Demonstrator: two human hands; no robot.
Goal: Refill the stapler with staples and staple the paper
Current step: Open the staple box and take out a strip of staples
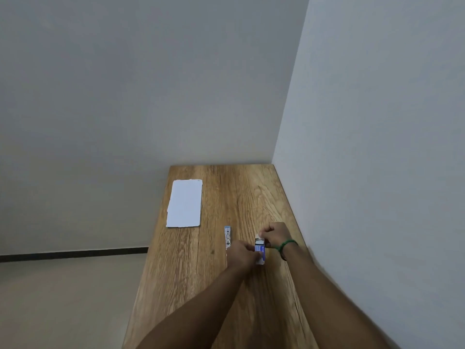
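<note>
A small blue and white staple box (pixel 260 251) is held over the wooden table (pixel 201 285) near its right side. My left hand (pixel 241 253) grips the box's body from the left. My right hand (pixel 274 234), with a green band on the wrist, pinches the box's open end flap at its far end. The light-coloured stapler (pixel 227 236) lies on the table just left of my hands, pointing away from me; my left hand hides its near end. A white sheet of paper (pixel 185 203) lies flat at the far left of the table.
The table stands in a corner, with a grey wall behind it and a white wall along its right edge. Its left edge drops off to a beige floor (pixel 63 298) with a dark skirting strip.
</note>
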